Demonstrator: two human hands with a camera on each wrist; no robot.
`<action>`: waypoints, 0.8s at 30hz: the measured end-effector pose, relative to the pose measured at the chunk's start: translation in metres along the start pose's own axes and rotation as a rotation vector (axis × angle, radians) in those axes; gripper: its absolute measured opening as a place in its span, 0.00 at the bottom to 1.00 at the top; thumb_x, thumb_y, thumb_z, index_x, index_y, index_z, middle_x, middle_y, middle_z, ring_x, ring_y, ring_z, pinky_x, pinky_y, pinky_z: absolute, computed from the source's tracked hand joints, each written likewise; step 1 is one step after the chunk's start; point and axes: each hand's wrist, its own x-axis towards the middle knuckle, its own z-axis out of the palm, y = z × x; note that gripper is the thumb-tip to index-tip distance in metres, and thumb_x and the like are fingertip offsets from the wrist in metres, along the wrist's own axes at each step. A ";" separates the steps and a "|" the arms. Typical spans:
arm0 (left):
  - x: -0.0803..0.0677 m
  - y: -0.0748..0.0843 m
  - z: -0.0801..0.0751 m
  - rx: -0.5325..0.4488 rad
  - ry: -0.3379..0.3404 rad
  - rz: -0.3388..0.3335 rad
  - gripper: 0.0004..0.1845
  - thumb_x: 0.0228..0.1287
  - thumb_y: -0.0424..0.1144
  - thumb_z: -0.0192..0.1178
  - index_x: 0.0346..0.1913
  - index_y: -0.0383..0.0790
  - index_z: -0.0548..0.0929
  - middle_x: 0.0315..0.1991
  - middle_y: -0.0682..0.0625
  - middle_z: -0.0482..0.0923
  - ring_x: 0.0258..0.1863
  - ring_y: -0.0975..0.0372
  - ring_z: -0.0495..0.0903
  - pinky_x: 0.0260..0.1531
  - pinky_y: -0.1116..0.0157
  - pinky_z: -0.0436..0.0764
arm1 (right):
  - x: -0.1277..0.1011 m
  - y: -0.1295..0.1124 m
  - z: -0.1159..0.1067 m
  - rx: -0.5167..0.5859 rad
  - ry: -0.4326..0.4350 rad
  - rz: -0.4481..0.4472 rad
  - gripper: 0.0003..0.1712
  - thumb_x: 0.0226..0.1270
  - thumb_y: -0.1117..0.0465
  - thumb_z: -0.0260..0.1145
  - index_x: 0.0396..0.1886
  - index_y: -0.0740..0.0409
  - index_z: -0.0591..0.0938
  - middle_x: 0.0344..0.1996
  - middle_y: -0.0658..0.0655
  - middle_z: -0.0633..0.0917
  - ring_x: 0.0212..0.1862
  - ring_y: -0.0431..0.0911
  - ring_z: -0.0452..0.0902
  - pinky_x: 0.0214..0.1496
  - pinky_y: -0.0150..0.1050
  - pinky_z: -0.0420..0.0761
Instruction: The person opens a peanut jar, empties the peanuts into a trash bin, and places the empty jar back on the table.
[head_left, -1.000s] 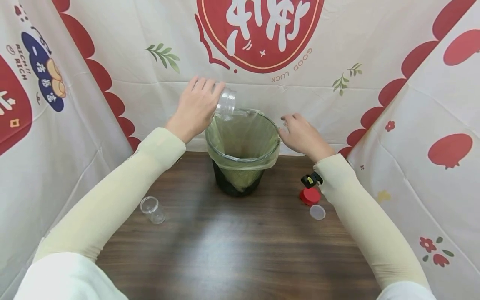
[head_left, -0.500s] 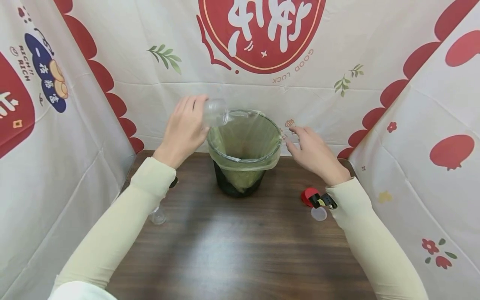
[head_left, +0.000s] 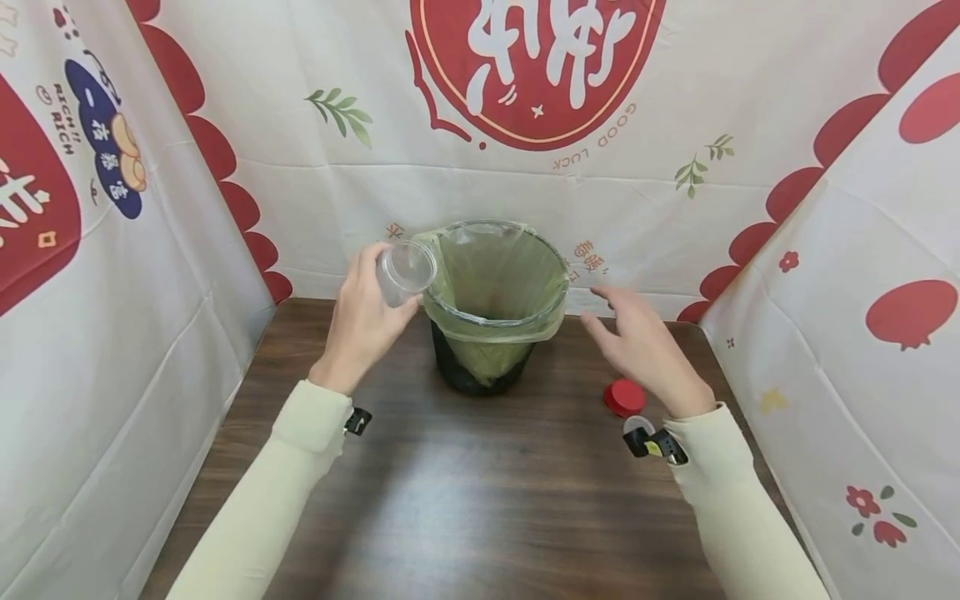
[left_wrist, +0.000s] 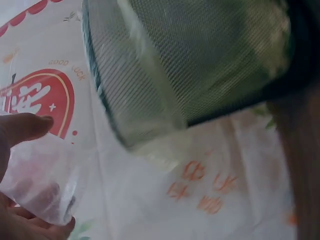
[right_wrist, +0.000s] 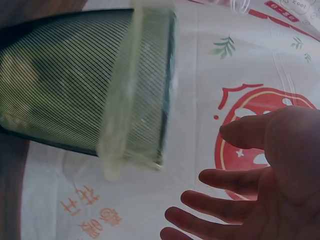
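My left hand (head_left: 367, 312) grips a clear plastic jar (head_left: 406, 268) around its side, its round mouth facing up toward the head camera. In the left wrist view the thumb and fingers wrap the jar (left_wrist: 42, 175). Just right of it stands a mesh trash bin (head_left: 480, 367) lined with a thin yellowish bag (head_left: 491, 331) folded over its rim. My right hand (head_left: 648, 346) hangs right of the bin, apart from it. In the right wrist view its fingers (right_wrist: 215, 206) are spread and relaxed, holding nothing.
Near the right wrist a red lid (head_left: 625, 397) lies on the brown wooden table (head_left: 465, 492). A small translucent disc (head_left: 639, 426) beside it is partly hidden by the wrist strap. Printed white cloth (head_left: 375, 192) walls the back and both sides.
My left hand has brought the jar down and left from over the bin's rim, turning its mouth upward. My right hand has drawn back from the rim, down and right.
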 end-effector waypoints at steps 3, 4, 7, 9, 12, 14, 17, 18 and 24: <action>-0.013 -0.004 0.006 -0.083 0.011 -0.066 0.44 0.55 0.34 0.82 0.72 0.34 0.70 0.67 0.37 0.78 0.66 0.41 0.79 0.67 0.41 0.79 | -0.008 0.003 0.011 0.014 -0.008 0.007 0.35 0.84 0.54 0.61 0.81 0.66 0.67 0.78 0.72 0.70 0.80 0.68 0.64 0.81 0.68 0.64; -0.017 -0.006 0.008 -0.103 0.015 -0.079 0.44 0.54 0.35 0.82 0.72 0.35 0.70 0.67 0.38 0.78 0.66 0.42 0.79 0.68 0.42 0.79 | -0.011 0.004 0.015 0.019 -0.008 0.008 0.35 0.83 0.54 0.61 0.81 0.66 0.68 0.78 0.72 0.70 0.80 0.67 0.64 0.81 0.68 0.63; -0.031 -0.010 0.015 -0.122 0.026 -0.123 0.45 0.53 0.37 0.83 0.72 0.36 0.71 0.66 0.38 0.78 0.66 0.43 0.79 0.68 0.43 0.78 | -0.018 0.008 0.025 0.031 -0.002 0.009 0.34 0.83 0.54 0.62 0.80 0.66 0.68 0.77 0.72 0.71 0.80 0.67 0.64 0.81 0.68 0.64; -0.041 -0.014 0.019 -0.121 0.031 -0.156 0.45 0.52 0.38 0.84 0.72 0.37 0.72 0.66 0.37 0.77 0.66 0.42 0.77 0.68 0.42 0.76 | -0.022 0.011 0.031 0.038 0.003 0.010 0.34 0.84 0.54 0.62 0.80 0.66 0.69 0.77 0.72 0.71 0.80 0.67 0.65 0.81 0.68 0.64; -0.055 -0.021 0.025 -0.115 0.030 -0.206 0.45 0.51 0.39 0.84 0.72 0.38 0.73 0.67 0.37 0.75 0.68 0.43 0.74 0.68 0.40 0.74 | -0.028 0.016 0.039 0.046 0.013 0.016 0.34 0.84 0.54 0.61 0.80 0.66 0.68 0.78 0.71 0.70 0.80 0.67 0.64 0.81 0.68 0.64; -0.064 -0.027 0.028 -0.121 0.028 -0.232 0.45 0.51 0.39 0.84 0.72 0.39 0.73 0.68 0.38 0.77 0.68 0.43 0.73 0.68 0.40 0.74 | -0.031 0.019 0.044 0.048 0.024 0.014 0.35 0.83 0.54 0.62 0.81 0.66 0.67 0.79 0.71 0.69 0.81 0.67 0.62 0.81 0.68 0.63; -0.078 -0.037 0.034 -0.127 0.027 -0.254 0.45 0.52 0.38 0.84 0.73 0.38 0.73 0.68 0.39 0.77 0.68 0.43 0.74 0.68 0.42 0.74 | -0.036 0.023 0.054 0.054 0.053 0.004 0.38 0.82 0.55 0.64 0.82 0.66 0.65 0.80 0.71 0.66 0.82 0.67 0.60 0.81 0.69 0.62; -0.082 -0.040 0.036 -0.129 0.030 -0.258 0.46 0.52 0.38 0.84 0.73 0.37 0.73 0.68 0.38 0.77 0.68 0.43 0.75 0.68 0.42 0.74 | -0.037 0.024 0.058 0.056 0.063 0.001 0.38 0.81 0.55 0.65 0.82 0.66 0.65 0.81 0.71 0.66 0.82 0.67 0.60 0.81 0.69 0.62; -0.106 -0.058 0.048 -0.132 0.030 -0.353 0.47 0.52 0.36 0.83 0.75 0.36 0.71 0.68 0.36 0.77 0.69 0.41 0.77 0.70 0.42 0.75 | -0.047 0.027 0.075 0.056 0.095 -0.016 0.39 0.80 0.54 0.68 0.82 0.64 0.66 0.82 0.69 0.65 0.82 0.67 0.61 0.80 0.69 0.64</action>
